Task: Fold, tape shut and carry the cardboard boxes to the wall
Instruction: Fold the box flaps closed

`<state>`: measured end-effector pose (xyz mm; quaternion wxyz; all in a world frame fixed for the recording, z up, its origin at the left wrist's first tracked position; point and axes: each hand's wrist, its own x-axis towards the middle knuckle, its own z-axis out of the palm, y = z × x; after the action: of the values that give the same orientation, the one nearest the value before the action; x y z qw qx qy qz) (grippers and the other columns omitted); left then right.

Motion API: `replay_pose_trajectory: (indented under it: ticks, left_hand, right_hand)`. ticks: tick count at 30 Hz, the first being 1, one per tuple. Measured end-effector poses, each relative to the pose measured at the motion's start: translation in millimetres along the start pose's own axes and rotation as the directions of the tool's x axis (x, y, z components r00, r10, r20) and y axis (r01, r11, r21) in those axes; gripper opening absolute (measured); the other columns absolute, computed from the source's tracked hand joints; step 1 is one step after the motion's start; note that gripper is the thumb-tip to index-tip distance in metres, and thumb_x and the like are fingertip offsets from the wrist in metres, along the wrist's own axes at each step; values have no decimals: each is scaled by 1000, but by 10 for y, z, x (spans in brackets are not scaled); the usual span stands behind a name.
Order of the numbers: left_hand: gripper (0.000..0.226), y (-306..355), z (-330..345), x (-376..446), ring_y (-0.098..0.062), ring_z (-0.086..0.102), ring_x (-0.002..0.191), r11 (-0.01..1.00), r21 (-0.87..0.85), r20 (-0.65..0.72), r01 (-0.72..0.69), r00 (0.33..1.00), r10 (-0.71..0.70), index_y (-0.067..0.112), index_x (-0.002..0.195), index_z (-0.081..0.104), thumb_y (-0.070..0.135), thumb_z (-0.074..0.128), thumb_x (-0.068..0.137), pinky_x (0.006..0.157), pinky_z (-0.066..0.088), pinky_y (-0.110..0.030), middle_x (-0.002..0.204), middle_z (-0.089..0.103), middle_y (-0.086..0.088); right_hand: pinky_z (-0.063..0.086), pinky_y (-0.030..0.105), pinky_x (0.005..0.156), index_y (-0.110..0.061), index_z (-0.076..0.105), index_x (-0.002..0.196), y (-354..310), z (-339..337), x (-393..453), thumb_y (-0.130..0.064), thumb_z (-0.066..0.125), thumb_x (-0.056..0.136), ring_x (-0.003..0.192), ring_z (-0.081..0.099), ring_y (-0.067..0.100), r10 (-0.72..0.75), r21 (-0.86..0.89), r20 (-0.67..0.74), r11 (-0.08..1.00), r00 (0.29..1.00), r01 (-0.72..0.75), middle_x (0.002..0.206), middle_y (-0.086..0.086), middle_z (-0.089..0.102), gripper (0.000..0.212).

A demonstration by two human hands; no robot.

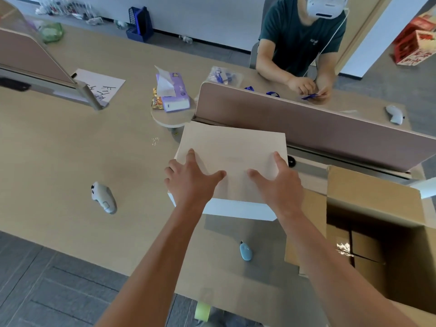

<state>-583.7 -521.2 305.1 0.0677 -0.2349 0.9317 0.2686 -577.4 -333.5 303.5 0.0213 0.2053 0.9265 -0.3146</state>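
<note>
A white cardboard box (pixel 232 149) stands on the desk in front of me, its top flap lying flat and closed. My left hand (pixel 191 177) presses on the near left part of the top with fingers spread and straight. My right hand (pixel 277 178) presses flat on the near right part in the same way. A large brown cardboard box (pixel 377 208) stands open at the right, its flaps up and its inside dark. A pale green tape roll (pixel 202 311) shows at the desk's near edge, below my arms.
A blue box cutter (pixel 245 251) lies on the desk near me. A grey controller (pixel 103 197) lies to the left. A pink divider (pixel 306 128) stands behind the white box, with a seated person (pixel 304 43) beyond it. A tissue box (pixel 173 93) sits at centre.
</note>
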Motion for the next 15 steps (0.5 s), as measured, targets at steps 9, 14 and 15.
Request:
replay_pose_trajectory:
  ticks: [9, 14, 15]
  left_hand:
    - [105, 648, -223, -544, -38, 38, 132, 986, -50, -88, -158, 984, 153, 32, 158, 32, 75, 74, 72, 108, 33, -47, 141, 43, -15]
    - [103, 1250, -12, -1049, -36, 40, 129, 952, -63, -77, -298, 953, 293, 31, 158, 34, 74, 74, 73, 104, 34, -45, 139, 45, -15]
    - [103, 1374, 70, -1179, -36, 41, 128, 946, -57, -65, -320, 946, 317, 31, 158, 35, 75, 73, 73, 104, 34, -45, 138, 45, -15]
  right_hand:
    - [48, 40, 98, -33, 40, 159, 198, -873, -133, -76, 71, 79, 128, 58, 29, -33, 52, -198, 998, 980, 44, 138, 7, 63, 96]
    - [46, 37, 97, -31, 43, 157, 704, -1577, -242, -72, 72, 81, 130, 57, 25, 31, 102, -292, 995, 956, -1, 143, 1, 61, 91]
    - [46, 37, 97, -30, 43, 156, 856, -1720, -269, -71, 72, 81, 130, 57, 25, 47, 103, -304, 995, 952, -16, 143, 0, 61, 90]
